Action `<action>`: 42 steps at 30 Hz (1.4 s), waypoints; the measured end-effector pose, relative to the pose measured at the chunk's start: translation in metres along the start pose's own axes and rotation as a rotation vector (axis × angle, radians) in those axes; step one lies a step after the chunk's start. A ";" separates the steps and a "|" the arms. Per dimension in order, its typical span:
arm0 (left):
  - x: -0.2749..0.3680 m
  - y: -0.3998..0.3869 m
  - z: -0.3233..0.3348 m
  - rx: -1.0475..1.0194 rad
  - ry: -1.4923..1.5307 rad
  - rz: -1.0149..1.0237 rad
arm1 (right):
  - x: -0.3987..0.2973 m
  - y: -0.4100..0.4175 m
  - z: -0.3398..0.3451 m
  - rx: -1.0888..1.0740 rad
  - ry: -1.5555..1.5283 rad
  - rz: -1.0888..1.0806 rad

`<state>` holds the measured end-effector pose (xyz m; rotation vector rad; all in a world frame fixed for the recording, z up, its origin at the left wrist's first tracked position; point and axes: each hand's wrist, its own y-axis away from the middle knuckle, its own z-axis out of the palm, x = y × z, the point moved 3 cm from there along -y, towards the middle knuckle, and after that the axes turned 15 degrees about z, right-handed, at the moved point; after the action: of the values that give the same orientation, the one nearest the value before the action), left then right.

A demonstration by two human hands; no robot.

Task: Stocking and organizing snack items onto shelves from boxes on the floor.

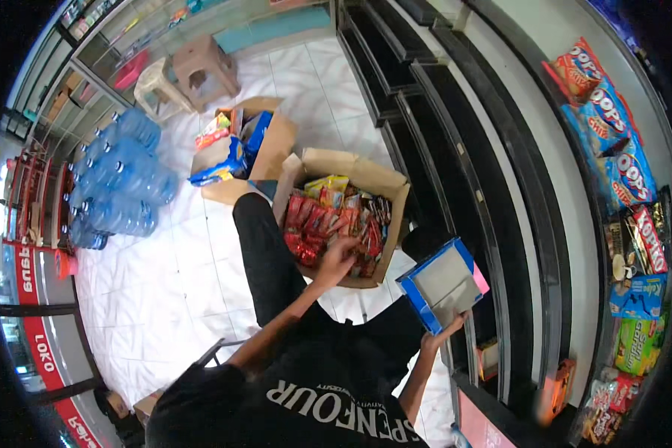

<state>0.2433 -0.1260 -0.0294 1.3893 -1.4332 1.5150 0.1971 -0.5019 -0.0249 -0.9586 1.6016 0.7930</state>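
My left hand [337, 261] reaches over the near part of an open cardboard box [395, 246] full of small snack packets [319, 219], mostly red, with a few yellow ones at the far side. Its fingers are bent above the packets; whether they pinch one cannot be told. At the right, my right hand [451, 329] grips the lower edge of an open blue carton [445, 280] with a plain grey inside and a pink patch at its right edge. The carton is tilted beside the black shelves, and its inside looks bare.
Another cardboard box [283, 140] with blue cartons stands beyond my left knee. Blue water jugs [126, 173] cluster at the left, near plastic stools [204, 67]. Black stepped shelves [442, 140] run along the right, with snack bags [610, 120] beyond them.
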 end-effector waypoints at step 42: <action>-0.062 0.123 -0.087 -0.612 -0.725 0.112 | 0.104 -0.029 0.301 -0.634 0.823 0.040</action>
<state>0.1215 -0.0562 -0.1115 1.5184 -2.1914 0.5081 0.3435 -0.2731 -0.1937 -1.8868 2.1006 1.0355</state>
